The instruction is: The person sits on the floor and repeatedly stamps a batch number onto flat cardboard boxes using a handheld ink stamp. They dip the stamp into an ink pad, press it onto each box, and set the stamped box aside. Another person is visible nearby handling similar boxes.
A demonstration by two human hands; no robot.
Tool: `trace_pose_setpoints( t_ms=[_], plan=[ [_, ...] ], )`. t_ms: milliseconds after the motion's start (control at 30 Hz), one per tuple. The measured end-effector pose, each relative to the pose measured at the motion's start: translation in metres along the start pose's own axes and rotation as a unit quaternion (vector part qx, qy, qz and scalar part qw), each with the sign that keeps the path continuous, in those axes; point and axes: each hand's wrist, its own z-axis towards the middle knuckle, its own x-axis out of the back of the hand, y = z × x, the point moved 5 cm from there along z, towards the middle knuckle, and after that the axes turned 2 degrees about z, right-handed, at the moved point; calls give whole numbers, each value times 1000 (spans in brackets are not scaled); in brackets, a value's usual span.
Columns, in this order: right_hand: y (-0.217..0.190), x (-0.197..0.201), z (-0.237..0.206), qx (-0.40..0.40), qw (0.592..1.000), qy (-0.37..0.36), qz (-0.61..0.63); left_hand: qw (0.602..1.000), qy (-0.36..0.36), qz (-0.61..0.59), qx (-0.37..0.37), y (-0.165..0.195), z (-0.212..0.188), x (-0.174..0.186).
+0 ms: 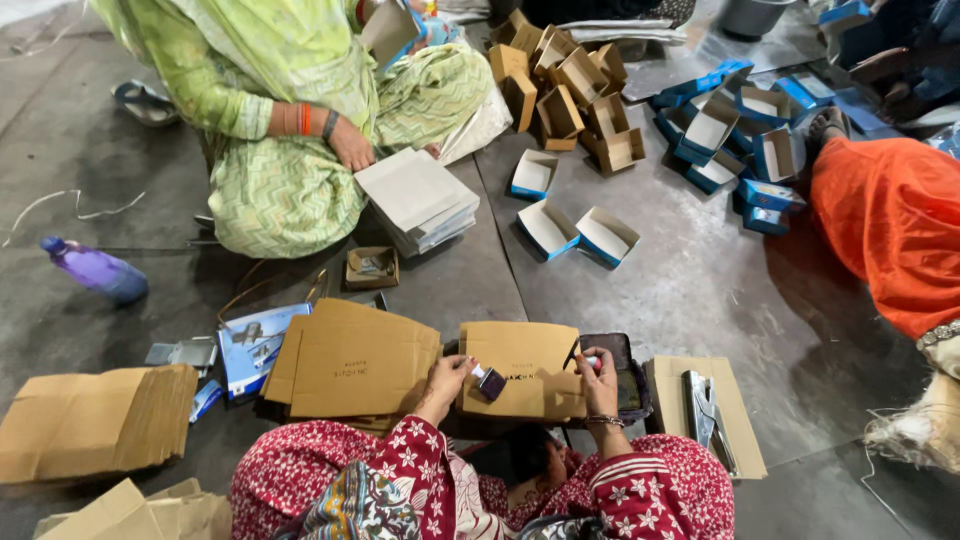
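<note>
I sit on the floor in red floral sleeves. My left hand (446, 378) grips a small dark stamp-like block (489, 382) over a flat brown cardboard sheet (520, 372). My right hand (598, 380) holds a small whitish object at that sheet's right edge, beside a dark open case (628, 378). A second flattened cardboard blank (350, 358) lies to the left of the sheet.
A stack of brown cardboard (95, 420) lies at the left, a metal tool (705, 410) on cardboard at the right. Opposite, a person in green (280, 120) handles white sheets (415, 195). Open blue boxes (720, 135) and brown boxes (570, 90) scatter behind. A purple bottle (95, 270) lies at the left. A person in orange (885, 225) sits at the right.
</note>
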Motion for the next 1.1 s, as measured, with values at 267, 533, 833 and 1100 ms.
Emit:
trace_pose_setpoints(
  t_ms=[267, 533, 833, 1100],
  plan=[
    [-2, -34, 6, 91, 992, -88, -21, 989, 14, 138, -56, 6, 9, 47],
    [-6, -2, 14, -33, 996, -48, 65, 989, -102, -104, -5, 18, 5, 13],
    [4, 11, 21, -81, 992, -37, 85, 991, -103, -81, -8, 21, 8, 16],
    [-10, -143, 13, -61, 966, -211, 135, 977, 182, 111, -24, 70, -15, 219]
  ],
)
